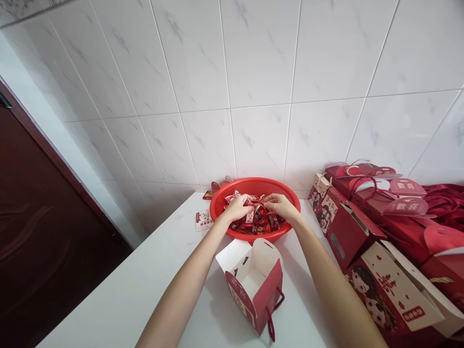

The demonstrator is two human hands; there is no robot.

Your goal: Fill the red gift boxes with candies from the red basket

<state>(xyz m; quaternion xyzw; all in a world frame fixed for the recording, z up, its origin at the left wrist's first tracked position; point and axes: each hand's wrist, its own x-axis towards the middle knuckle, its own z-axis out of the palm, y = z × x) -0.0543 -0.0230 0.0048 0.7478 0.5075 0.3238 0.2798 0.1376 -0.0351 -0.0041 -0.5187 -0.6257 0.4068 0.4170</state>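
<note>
- White tiled wall (261, 63) beyond the hands, white counter (119, 299) beneath them
- Red basket (253, 183) between the hands, holding red-wrapped sweets (270, 222)
- Left hand (237, 208), right hand (281, 205) curled on the sweets; any grip unclear
- Open gift box (268, 304) nearer, below the hands
- More boxes (362, 232) right

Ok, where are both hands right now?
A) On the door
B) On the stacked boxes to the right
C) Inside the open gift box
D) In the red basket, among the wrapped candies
D. The left hand and right hand are both over the red basket, fingers down among the wrapped candies.
</note>
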